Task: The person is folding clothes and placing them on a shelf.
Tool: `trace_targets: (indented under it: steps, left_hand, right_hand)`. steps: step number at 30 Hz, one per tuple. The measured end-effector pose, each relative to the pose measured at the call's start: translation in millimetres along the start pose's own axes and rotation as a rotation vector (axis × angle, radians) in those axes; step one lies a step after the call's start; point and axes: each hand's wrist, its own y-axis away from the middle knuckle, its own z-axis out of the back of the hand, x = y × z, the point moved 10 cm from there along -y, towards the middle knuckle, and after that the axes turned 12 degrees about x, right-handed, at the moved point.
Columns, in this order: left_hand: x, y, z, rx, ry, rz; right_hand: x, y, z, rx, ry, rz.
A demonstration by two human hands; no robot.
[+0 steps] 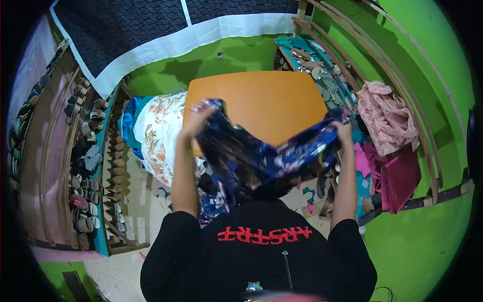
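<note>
A dark blue cloth with a floral print (261,156) hangs spread between my two raised hands, sagging in the middle and blurred by motion. My left hand (200,115) grips its upper left edge above the left side of the orange-brown table (261,95). At the table's right side, my right hand (343,128) is closed on the cloth's other upper end. The lower part of the cloth drops toward my body, partly hidden behind my black shirt. I cannot tell whether the blue floral fabric at lower left (211,206) is the same piece.
White floral fabric (163,133) lies left of the table. Shelves of shoes (85,201) line the left side. To the right, a bench (327,75) carries cut pieces, with pink lace cloth (387,116) and magenta fabric (400,181) beside it. Scraps (308,194) lie on the floor.
</note>
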Motion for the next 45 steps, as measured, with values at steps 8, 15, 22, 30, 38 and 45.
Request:
trace_targets:
  steps: [8, 15, 22, 30, 38, 45]
  left_hand:
    - [-28.0, -14.1, 151.4, -0.675, 0.115, -0.049]
    - [-91.9, 34.0, 258.2, -0.632, 0.422, -0.261]
    - [-152.1, 8.5, 214.3, -0.717, 0.135, 0.015]
    - [129.0, 57.4, 194.5, -0.241, 0.062, 0.97]
    - [36.8, 23.1, 224.5, -0.406, 0.036, 0.692]
    - [32.7, -53.5, 260.2, -0.785, 0.548, -0.27]
  right_hand:
    - [55.0, -104.2, 94.7, -0.049, 0.179, 0.392]
    - [178.9, -184.2, 137.3, -0.102, 0.344, 0.411]
    - [231.9, -229.7, 37.7, 0.49, 0.098, 0.435]
    - [71.8, -220.4, -38.0, 0.737, 0.303, -0.299]
    - [142.8, -275.0, 24.7, 0.313, 0.11, 0.193]
    - [123.7, -293.5, 78.8, -0.104, 0.393, 0.212]
